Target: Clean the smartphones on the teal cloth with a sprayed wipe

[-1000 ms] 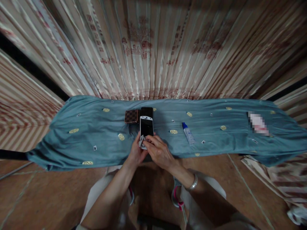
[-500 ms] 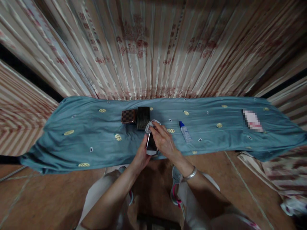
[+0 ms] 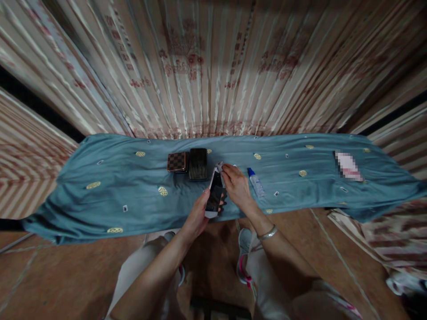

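Observation:
A phone (image 3: 214,195) with a dark screen and white edges is gripped in my left hand (image 3: 199,211), its fingertips showing at the phone's right side. My right hand (image 3: 236,183) is closed on a crumpled greyish cloth (image 3: 219,166) at the phone's top end. Behind the phone, to the left, a black wallet-like case (image 3: 198,164) lies beside a brown checkered case (image 3: 177,162). To the right of my right hand lies a clear bottle with a blue cap (image 3: 256,183).
Blue cloth with yellow patterns (image 3: 133,173) covers the long table. A blurred pink and white packet (image 3: 348,166) lies at its right. Patterned curtains (image 3: 213,66) hang behind and at both sides. My legs and shoes are below the front edge.
My right hand and the cloth have moved right, off the phone's face to its top corner. More of the phone's screen shows, and the phone is tilted more to the right.

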Tool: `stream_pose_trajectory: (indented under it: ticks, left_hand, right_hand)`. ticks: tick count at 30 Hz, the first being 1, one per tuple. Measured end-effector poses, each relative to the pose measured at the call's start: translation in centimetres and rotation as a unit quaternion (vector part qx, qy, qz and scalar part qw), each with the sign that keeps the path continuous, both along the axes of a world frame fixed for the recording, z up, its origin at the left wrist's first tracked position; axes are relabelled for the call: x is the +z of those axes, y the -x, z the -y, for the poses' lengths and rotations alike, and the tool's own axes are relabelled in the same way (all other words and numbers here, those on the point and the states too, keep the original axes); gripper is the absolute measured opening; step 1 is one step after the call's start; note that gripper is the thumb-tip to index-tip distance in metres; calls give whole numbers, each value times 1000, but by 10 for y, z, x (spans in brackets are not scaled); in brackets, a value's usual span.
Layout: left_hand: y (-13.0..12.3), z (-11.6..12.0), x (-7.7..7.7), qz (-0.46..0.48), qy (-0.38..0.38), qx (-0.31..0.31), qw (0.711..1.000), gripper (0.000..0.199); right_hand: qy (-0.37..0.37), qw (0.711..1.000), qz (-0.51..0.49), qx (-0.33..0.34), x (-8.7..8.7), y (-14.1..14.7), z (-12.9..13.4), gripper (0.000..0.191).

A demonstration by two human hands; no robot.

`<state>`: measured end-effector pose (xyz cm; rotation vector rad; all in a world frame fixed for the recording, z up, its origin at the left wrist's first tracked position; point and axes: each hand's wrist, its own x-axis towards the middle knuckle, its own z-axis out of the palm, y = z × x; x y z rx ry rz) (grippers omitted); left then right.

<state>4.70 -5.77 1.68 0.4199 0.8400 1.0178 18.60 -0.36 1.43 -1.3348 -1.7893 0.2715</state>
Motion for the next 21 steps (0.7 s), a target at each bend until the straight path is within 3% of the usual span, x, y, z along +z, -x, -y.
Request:
stream_pose_trajectory:
  ticks: [7,14,21]
  left_hand:
    - [6,-3,3,14,4,3,1000,37]
    - [10,-6,7,80,61,-14,995,38]
    - [11,-11,7,114,96,28,988,31]
  right_hand:
    - [44,998,-43,-22,2,-3,0,29]
    - [56,993,-99,-28,0,1,-2,29]
    - [77,985,-150,-46,-5,5,-2,32]
